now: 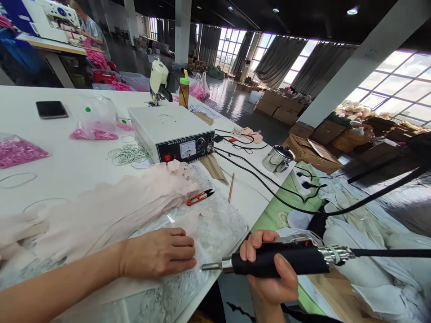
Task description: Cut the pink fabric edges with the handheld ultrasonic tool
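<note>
My left hand (158, 252) lies on pale pink fabric strips (111, 211) spread over a clear textured mat (218, 233) at the table's near edge, fingers curled and pressed down on the fabric. My right hand (269, 273) is wrapped round a black-handled tool (286, 260) with a metal tip pointing left toward the fabric. Its black cable (387, 252) runs off to the right. A white control box (171, 132) with a dial and red switch stands behind the fabric, with cables leading from it.
Orange thread snips (199, 196) and a pencil (230, 187) lie near the box. Bags of pink pieces (94, 121), a phone (51, 109), white rings (128, 154), a steel pot (278, 158), a cutter (159, 80) and a bottle (183, 92) sit on the white table (50, 157). Cardboard boxes (310, 152) stand beyond.
</note>
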Demonstrator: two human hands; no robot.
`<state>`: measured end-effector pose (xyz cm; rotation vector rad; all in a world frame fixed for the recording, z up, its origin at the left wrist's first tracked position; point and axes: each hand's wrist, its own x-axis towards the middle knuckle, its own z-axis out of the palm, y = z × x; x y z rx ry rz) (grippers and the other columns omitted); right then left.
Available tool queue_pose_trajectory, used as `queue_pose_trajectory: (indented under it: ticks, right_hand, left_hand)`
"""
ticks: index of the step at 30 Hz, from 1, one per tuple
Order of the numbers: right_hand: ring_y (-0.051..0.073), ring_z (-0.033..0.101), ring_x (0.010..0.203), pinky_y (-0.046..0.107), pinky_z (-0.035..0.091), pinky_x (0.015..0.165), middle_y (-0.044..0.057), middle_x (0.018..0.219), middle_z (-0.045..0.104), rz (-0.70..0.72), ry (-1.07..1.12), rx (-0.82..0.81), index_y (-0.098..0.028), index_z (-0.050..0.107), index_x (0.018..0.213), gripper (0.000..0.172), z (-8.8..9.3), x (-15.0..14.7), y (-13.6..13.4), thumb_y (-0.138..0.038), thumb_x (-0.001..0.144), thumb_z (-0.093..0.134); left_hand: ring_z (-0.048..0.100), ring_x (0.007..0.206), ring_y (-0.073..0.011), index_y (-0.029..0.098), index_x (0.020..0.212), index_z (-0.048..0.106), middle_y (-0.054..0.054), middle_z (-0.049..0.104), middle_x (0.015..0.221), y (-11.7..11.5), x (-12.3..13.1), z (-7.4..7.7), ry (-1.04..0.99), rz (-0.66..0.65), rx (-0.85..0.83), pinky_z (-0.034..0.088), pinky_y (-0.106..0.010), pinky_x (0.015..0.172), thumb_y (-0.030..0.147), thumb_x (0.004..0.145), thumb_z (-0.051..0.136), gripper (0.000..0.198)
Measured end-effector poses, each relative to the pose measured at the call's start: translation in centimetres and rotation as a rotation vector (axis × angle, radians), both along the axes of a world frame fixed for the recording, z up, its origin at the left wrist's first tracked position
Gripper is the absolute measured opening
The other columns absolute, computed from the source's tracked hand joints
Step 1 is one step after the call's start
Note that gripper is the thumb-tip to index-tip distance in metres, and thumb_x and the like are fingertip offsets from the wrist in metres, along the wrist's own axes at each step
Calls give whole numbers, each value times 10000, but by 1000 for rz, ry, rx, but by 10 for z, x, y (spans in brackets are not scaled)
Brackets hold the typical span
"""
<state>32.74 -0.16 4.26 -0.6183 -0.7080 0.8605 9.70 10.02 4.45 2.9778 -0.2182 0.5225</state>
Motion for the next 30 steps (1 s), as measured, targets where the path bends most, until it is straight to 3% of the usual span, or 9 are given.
queue_pose_trajectory:
  ticks: [15,30]
  right_hand:
    - [105,528,485,252,488,474,-4,720,579,7,-38,27,-214,684,904,203,0,-1,-2,-354,780,603]
    - [123,442,400,273,337,382,-23,626,487,-106,-116,-70,-258,647,802,193,7,-3,-4,-415,718,571]
  left_hand:
    - [618,856,-215,121,1137,636,-83,681,887,-1,-1,10,53,27,66,449,-357,801,91,1044,396,259]
    - [551,778,-215,125,1164,625,-57,624,841,-8,-1,12,118,62,104,421,-359,753,92,1002,473,224]
